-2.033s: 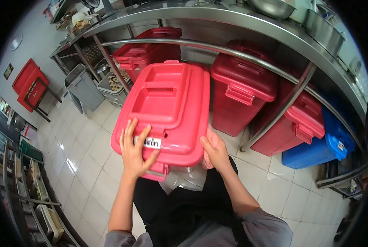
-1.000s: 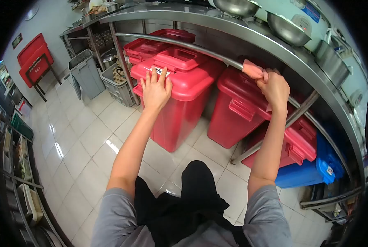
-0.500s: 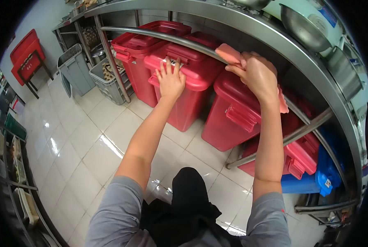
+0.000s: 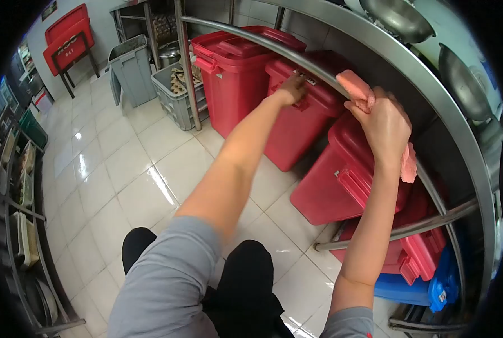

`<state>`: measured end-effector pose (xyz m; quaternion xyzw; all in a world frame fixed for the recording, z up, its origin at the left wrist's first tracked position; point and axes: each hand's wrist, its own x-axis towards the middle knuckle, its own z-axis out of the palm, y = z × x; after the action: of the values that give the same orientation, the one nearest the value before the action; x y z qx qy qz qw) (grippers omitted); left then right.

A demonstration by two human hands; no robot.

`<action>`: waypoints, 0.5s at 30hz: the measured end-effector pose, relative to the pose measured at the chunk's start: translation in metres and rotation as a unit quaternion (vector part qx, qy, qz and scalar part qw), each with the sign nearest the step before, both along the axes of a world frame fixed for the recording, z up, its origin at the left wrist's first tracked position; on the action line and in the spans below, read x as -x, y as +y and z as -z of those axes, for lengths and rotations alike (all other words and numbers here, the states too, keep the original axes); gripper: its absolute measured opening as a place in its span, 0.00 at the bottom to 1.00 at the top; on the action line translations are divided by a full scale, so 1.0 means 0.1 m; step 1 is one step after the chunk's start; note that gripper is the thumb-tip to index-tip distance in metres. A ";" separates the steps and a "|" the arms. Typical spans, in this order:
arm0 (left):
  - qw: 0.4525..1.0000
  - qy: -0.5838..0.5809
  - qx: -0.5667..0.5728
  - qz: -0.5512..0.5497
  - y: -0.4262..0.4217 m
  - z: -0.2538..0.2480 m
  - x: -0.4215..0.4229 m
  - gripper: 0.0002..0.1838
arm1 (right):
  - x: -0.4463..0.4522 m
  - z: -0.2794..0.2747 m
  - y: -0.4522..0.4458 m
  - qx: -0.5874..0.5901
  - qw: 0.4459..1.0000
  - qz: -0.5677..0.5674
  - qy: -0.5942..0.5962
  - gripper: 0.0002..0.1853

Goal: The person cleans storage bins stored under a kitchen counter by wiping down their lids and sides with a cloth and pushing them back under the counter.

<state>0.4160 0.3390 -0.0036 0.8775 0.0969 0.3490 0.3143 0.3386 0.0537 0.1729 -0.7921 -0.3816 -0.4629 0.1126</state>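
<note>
A middle red lidded bin (image 4: pixel 291 132) stands under the metal table, and my left hand (image 4: pixel 292 89) is at its upper front edge, near a small label. The fingers look bent against the bin; shade and blur hide their tips. My right hand (image 4: pixel 385 121) is closed around a pink cloth (image 4: pixel 355 90) at the table's lower metal rail (image 4: pixel 274 48). One end of the cloth sticks out past the thumb, and another part hangs below the wrist. Beneath my right hand is another red bin (image 4: pixel 333 183) with a front latch.
Another red bin (image 4: pixel 229 90) stands at the left, beside a grey crate (image 4: pixel 175 101) and a grey bin (image 4: pixel 136 73). At the lower right are one more red bin (image 4: pixel 414 253) and a blue container (image 4: pixel 403 287). Metal bowls (image 4: pixel 400 19) sit on the tabletop. Shelving (image 4: pixel 15 203) lines the left.
My left hand has gone from spread fingers on the middle bin's lid to bent fingers at its front edge. The view has shifted; my right hand still holds the cloth at the rail.
</note>
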 end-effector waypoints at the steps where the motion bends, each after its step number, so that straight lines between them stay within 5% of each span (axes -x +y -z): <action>1: 0.985 -0.103 0.111 0.080 0.22 0.15 0.08 0.31 | 0.01 -0.01 0.01 -0.001 1.000 0.006 0.014 0.21; 4: 0.902 -0.210 0.215 -0.311 0.60 0.18 0.58 0.14 | 0.03 -0.01 0.10 0.030 0.997 0.064 0.024 0.25; 6: 0.803 -0.230 0.479 -0.271 1.36 0.58 0.55 0.15 | 0.00 0.06 0.21 0.039 0.993 0.111 -0.024 0.21; 8: 0.729 -0.246 0.621 -0.150 1.60 0.53 0.74 0.26 | -0.06 0.11 0.28 0.029 0.985 0.143 -0.089 0.17; 15: 0.680 -0.307 0.664 0.049 1.77 0.30 0.77 0.30 | -0.06 0.07 0.30 0.061 0.981 0.158 -0.098 0.14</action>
<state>0.3392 0.5155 -0.0335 0.2857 0.1584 0.4268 0.8433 0.3441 0.0833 0.1660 -0.7989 -0.2879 -0.5259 -0.0486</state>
